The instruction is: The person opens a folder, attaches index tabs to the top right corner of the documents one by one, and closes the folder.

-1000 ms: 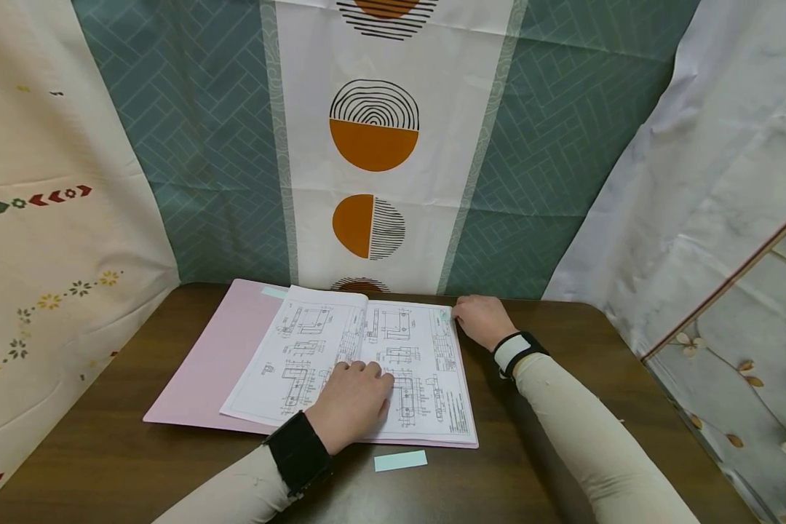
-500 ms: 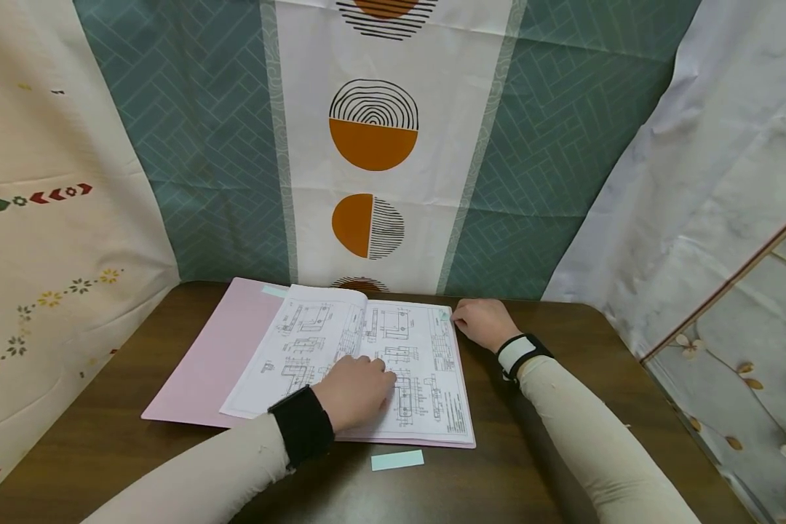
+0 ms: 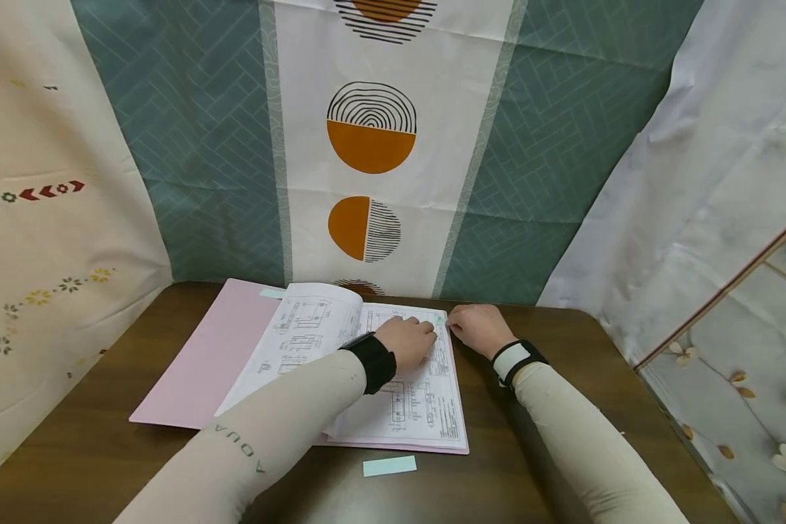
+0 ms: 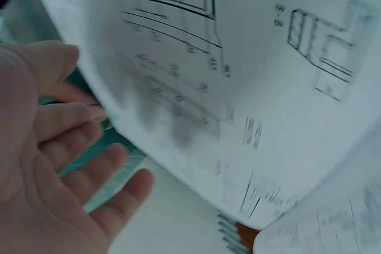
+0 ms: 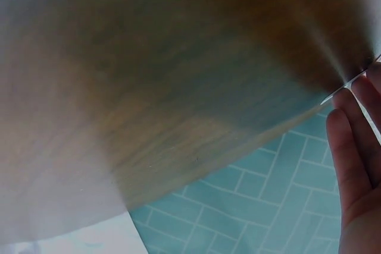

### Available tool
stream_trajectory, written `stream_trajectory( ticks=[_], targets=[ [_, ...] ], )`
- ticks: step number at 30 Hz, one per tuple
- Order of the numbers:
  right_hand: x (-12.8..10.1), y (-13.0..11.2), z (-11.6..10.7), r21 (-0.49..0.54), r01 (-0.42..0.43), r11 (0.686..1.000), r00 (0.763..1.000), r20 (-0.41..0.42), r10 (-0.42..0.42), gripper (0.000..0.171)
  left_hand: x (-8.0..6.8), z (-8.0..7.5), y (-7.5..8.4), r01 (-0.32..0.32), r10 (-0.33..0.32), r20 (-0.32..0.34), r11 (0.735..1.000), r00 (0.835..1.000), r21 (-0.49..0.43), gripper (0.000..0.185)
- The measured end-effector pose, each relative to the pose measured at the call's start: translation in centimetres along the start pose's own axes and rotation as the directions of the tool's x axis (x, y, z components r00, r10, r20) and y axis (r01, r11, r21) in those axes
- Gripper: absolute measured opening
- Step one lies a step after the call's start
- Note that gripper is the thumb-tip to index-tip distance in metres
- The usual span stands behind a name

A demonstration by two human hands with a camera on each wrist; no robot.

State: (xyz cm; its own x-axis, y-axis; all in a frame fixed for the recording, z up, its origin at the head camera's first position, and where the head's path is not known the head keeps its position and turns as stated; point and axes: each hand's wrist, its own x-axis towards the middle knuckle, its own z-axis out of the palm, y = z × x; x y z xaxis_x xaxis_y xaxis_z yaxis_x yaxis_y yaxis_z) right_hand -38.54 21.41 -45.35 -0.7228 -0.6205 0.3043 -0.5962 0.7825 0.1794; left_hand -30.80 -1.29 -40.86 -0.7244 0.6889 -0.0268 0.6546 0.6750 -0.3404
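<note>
An open pink folder (image 3: 203, 364) lies on the brown table (image 3: 92, 466) with bound sheets of technical drawings (image 3: 409, 411) spread in it. My left hand (image 3: 409, 342) reaches across to the upper part of the right page, its fingers loosely extended and holding nothing. In the left wrist view the left hand (image 4: 59, 159) shows a bare palm close over the drawing sheet (image 4: 250, 87). My right hand (image 3: 474, 327) rests at the page's top right corner beside a small green tab (image 3: 439, 318). In the right wrist view its fingertips (image 5: 348, 141) touch the paper's edge above the table (image 5: 178, 87).
A loose pale green paper strip (image 3: 389, 466) lies on the table in front of the folder. Another green tab (image 3: 273, 293) sits on the folder's left flap. Patterned cloth (image 3: 373, 145) hangs right behind the table, and more cloth closes in both sides.
My left hand has moved from the lower middle of the drawings up and right to the top of the right page, near the right hand. The right hand has stayed put.
</note>
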Motion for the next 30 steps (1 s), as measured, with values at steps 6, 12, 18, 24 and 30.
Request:
stream_trajectory(
  ticks=[6, 12, 18, 24, 30],
  targets=[
    [0.1, -0.2, -0.2, 0.004, 0.006, 1.0, 1.0, 0.001, -0.006, 0.017, 2.6, 2.5, -0.3, 0.006, -0.006, 0.027, 1.0, 1.0, -0.027, 0.056],
    [0.1, -0.1, -0.6, 0.024, 0.011, 1.0, 1.0, 0.027, -0.011, 0.018, 4.0, 4.4, -0.6, -0.009, 0.009, 0.003, 0.993, 1.0, -0.12, 0.06],
    [0.0, 0.1, -0.4, 0.03, 0.006, 1.0, 0.999, 0.036, -0.008, 0.018, 4.8, 4.8, -0.6, 0.009, -0.008, 0.008, 0.981, 1.0, -0.194, 0.061],
    [0.0, 0.0, -0.7, 0.029, -0.008, 1.0, 0.999, 0.048, 0.006, 0.019, 4.6, 3.7, -0.6, 0.071, -0.058, 0.057, 0.963, 0.997, -0.26, 0.061],
    [0.0, 0.0, -0.6, 0.022, -0.01, 1.0, 0.999, 0.052, 0.009, 0.019, 4.0, 2.7, -0.7, 0.132, -0.116, 0.075, 0.951, 0.99, -0.281, 0.061]
  ],
)
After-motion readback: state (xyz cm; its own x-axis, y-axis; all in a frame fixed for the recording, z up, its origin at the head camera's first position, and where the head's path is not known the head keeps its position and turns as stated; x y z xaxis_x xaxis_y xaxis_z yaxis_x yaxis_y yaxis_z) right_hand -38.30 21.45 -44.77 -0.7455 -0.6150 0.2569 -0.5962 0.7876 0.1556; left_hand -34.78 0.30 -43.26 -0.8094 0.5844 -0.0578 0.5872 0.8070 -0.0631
